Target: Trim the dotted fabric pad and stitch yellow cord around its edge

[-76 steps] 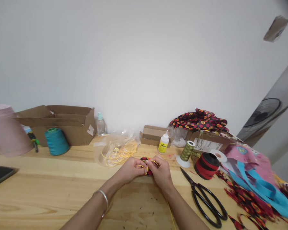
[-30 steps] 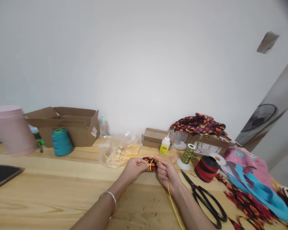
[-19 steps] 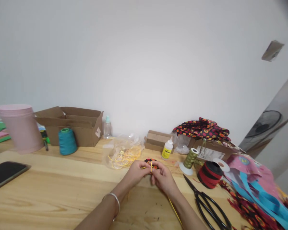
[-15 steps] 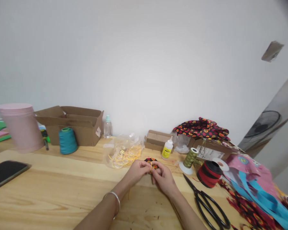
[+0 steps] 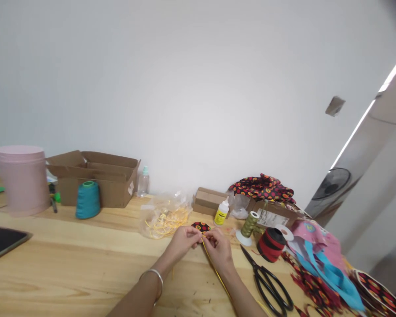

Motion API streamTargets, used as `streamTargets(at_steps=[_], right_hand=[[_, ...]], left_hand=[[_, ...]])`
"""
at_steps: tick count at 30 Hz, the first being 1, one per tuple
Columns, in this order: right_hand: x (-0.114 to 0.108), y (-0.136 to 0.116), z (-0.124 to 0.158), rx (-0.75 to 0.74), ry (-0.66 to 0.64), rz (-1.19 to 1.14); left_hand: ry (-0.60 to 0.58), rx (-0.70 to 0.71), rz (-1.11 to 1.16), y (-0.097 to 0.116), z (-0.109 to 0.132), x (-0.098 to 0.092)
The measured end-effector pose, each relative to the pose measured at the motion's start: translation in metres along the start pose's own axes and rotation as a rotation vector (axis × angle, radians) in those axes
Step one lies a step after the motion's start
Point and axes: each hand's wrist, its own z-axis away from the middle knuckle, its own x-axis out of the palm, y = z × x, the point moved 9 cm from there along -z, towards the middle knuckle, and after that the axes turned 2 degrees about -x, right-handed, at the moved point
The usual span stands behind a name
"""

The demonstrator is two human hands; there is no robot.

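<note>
My left hand and my right hand meet over the table, their fingers pinched close together. Just beyond the fingertips shows a small black fabric piece with red and yellow round prints. A yellow cord runs from between the fingertips down past my right wrist toward the near edge. My right hand pinches this cord. My left fingers are closed at the same spot, by the fabric and cord; their exact grip is partly hidden. A short yellow end hangs below my left hand.
Black scissors lie right of my right hand. Behind stand a glue bottle, a green thread spool and a bag of yellow cord. Leftward are a teal thread cone, a cardboard box and a phone.
The yellow cord, earlier looped upright across the fabric between my fingers, now stretches down from my right fingertips. My right hand has turned more knuckles-up. The camera view has shifted right.
</note>
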Motion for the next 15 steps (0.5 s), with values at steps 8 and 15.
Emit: streamTargets(at_steps=[8, 15], right_hand=[[0.006, -0.008, 0.0, 0.017, -0.04, -0.026], [0.006, -0.009, 0.001, 0.002, -0.019, -0.003]], left_hand=[[0.048, 0.022, -0.001, -0.006, -0.002, -0.005], [0.066, 0.044, -0.02, -0.015, -0.004, -0.006]])
